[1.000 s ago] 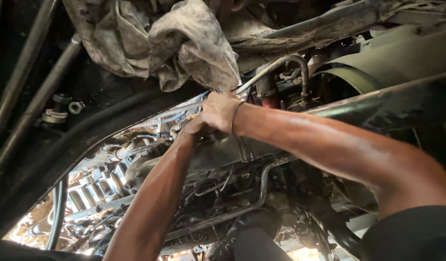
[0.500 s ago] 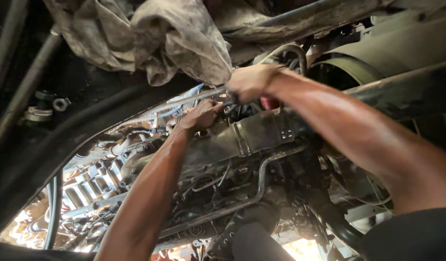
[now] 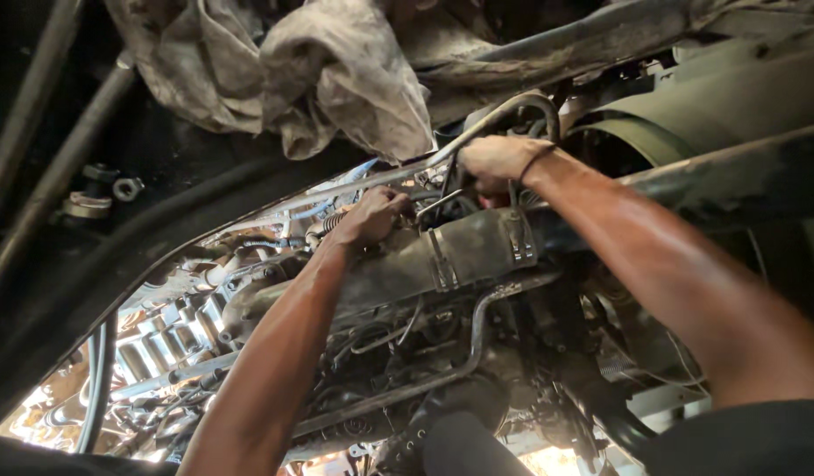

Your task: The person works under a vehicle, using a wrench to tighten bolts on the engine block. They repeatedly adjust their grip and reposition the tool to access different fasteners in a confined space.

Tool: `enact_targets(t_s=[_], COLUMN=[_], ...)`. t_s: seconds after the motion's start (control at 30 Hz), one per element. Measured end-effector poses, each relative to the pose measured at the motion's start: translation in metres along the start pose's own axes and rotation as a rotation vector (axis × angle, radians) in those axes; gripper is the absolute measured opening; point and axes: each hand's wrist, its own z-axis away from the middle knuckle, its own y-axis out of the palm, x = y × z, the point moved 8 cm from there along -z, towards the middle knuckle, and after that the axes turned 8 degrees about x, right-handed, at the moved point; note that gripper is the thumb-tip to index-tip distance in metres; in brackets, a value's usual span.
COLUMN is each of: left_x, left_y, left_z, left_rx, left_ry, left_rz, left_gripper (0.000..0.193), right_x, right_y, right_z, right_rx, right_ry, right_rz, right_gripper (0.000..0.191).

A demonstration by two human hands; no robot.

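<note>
Tool (image 3: 438, 204) thin, grey metal; left hand (image 3: 372, 216) fingers pinching it, right hand (image 3: 495, 159) fingers curled on pipe (image 3: 477, 132)

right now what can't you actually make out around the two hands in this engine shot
- Head view: what the right hand grips, hidden by its own fingers and the curved metal pipe.
- Head view: fingertips of the left hand, buried among wires beside the thin metal rod.
- Head view: parts under the dirty rag, covered by cloth.
- Head view: lower engine, lost to glare and the bottom edge.
</note>
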Motion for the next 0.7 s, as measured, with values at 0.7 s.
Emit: enact_targets(t_s=[0.7], left_x=[-0.004], left_y=[0.003], left_z=[-0.003], left_rx=[0.013], left_ry=[0.066], left_rz=[-0.082], left_gripper=[0.046], right_x=[0.015], right_y=[0.016], right_z=[0.003], right_rx=[0.238], right_ry=[-0.182], right_rz=[-0.239], right_gripper=[0.021])
